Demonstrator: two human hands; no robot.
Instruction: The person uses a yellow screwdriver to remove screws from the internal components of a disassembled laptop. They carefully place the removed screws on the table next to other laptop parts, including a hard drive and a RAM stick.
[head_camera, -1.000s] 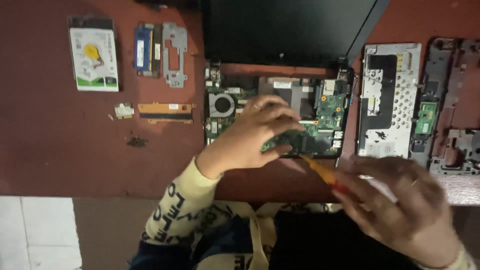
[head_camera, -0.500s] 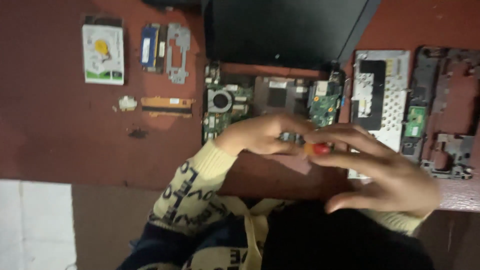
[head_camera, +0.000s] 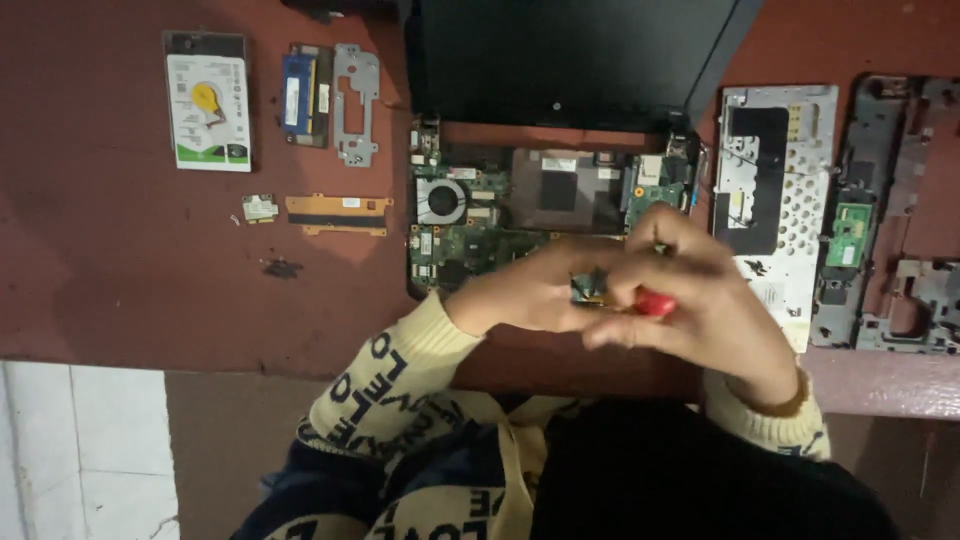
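Right hand (head_camera: 700, 300) grasping a red-handled screwdriver (head_camera: 652, 302) over the exposed laptop motherboard (head_camera: 520, 215), left hand (head_camera: 530, 290) steadying (grip unclear); the tip apparently still needs seating.

The open laptop (head_camera: 545, 205) lies on the worktop (head_camera: 130, 270) in front of me, its screen (head_camera: 570, 50) at the far side and the board (head_camera: 480, 215) nearer me. My left hand (head_camera: 525, 290) and right hand (head_camera: 690, 290) meet over the board's near edge, fingers touching, with the screwdriver (head_camera: 650, 303) in my right hand. Left of the laptop, at the far side, lie 3 parts in a row: the drive (head_camera: 207, 100) outermost, then the memory stick (head_camera: 303, 93), then the bracket (head_camera: 356, 103). Nearer me lie a small card (head_camera: 260, 208) and a strip (head_camera: 337, 214) to its right. Right of the laptop lies the plate (head_camera: 785, 200), and beyond it the frame (head_camera: 900, 210).
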